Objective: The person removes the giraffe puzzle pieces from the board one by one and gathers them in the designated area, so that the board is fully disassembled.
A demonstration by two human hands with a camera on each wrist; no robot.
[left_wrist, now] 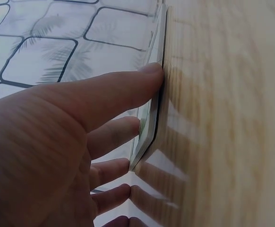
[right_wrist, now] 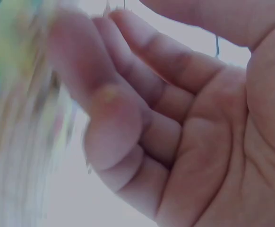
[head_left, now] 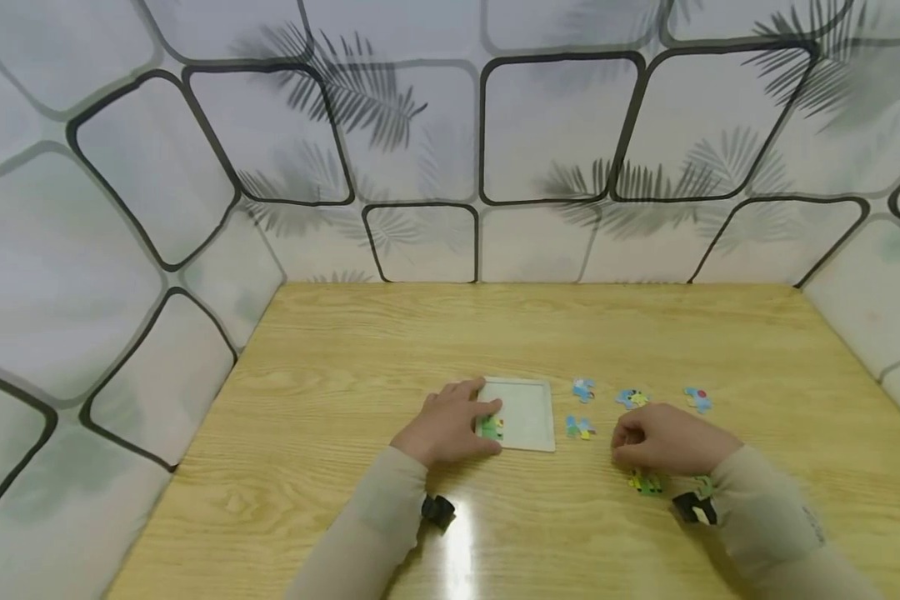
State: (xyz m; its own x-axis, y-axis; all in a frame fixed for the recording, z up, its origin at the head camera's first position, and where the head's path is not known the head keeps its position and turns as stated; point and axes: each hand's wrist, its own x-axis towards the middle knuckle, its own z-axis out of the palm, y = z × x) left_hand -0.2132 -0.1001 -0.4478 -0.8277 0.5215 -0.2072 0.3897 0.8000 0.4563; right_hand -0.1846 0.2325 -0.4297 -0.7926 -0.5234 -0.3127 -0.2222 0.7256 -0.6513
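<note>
My left hand (head_left: 453,421) rests at the left side of a pale square puzzle tray (head_left: 525,417). Its thumb touches the near edge (left_wrist: 154,101), and the other fingers reach along the side and over the rim, fairly straight. Inside the tray's near left corner lies a green puzzle piece (head_left: 492,428). My right hand (head_left: 675,437) is low over the loose pieces on the right, its fingers curled. No held thing shows in the right wrist view of the curled hand (right_wrist: 184,123), but the thumb's tip is out of frame. A yellow-green piece (head_left: 645,482) lies just nearer than this hand.
Several blue puzzle pieces lie right of the tray, among them a far one (head_left: 582,389), a near one (head_left: 580,427) and one with a red spot (head_left: 697,399). Another green piece (head_left: 703,483) is partly hidden by the right wrist. Patterned walls (head_left: 555,125) border the wooden table (head_left: 330,350).
</note>
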